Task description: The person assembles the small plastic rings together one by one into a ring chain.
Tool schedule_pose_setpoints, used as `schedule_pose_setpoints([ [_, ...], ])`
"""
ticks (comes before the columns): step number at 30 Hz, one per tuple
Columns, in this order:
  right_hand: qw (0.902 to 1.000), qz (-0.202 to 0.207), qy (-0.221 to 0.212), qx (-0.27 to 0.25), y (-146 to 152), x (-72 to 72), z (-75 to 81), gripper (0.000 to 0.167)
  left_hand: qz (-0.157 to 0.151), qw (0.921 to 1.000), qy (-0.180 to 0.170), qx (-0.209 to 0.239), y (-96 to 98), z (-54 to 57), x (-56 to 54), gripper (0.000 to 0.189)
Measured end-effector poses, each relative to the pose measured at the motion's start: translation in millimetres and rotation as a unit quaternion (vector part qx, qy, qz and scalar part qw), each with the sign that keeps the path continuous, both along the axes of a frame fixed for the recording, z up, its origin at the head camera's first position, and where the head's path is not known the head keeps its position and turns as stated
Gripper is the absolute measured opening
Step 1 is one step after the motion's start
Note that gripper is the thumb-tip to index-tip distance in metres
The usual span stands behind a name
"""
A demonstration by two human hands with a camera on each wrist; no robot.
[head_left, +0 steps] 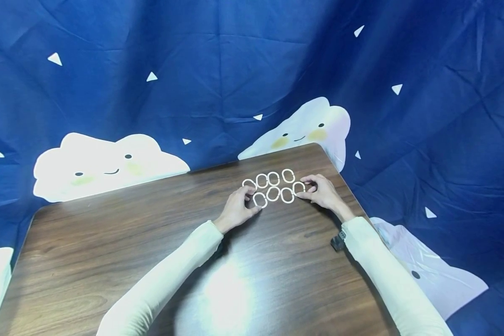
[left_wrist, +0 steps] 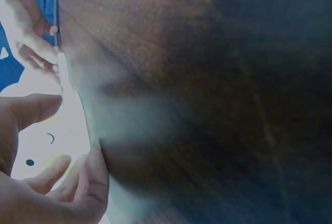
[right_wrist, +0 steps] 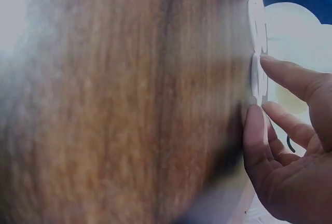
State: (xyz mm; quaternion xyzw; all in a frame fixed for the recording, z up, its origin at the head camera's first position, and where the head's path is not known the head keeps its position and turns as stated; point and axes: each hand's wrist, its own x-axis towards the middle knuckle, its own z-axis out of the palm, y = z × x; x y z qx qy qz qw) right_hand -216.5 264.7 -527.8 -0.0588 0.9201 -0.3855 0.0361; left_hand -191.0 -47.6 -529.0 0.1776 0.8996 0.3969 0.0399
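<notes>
Several white oval rings point(head_left: 287, 170) lie flat in two rough rows near the far right of the table. My left hand point(head_left: 236, 207) is at the left end of the rows, forefinger near the back-row end ring and thumb beside the front-row end ring point(head_left: 254, 200). At the opposite end, my right hand point(head_left: 324, 192) has its thumb and forefinger spread at the edges of the end ring point(head_left: 293, 188). In the right wrist view the rings point(right_wrist: 254, 73) appear edge-on beside the fingertips. The left wrist view hardly distinguishes the rings from the white cloud behind.
The brown wooden table point(head_left: 122, 242) ends just beyond the rings, with its right edge close to my right forearm. A blue curtain point(head_left: 218, 70) with white clouds and triangles hangs behind. Glare shows on the table's front part. A dark device point(head_left: 338, 241) is strapped at my right wrist.
</notes>
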Motion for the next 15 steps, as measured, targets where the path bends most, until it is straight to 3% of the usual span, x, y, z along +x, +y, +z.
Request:
schedule_pose_setpoints([
  [15, 0.9995, -0.014, -0.018, 0.024, -4.5, -6.2, 0.4, 0.054, 0.013, 0.9991, 0.007, -0.04, 12.8, -0.7, -7.6, 0.06],
])
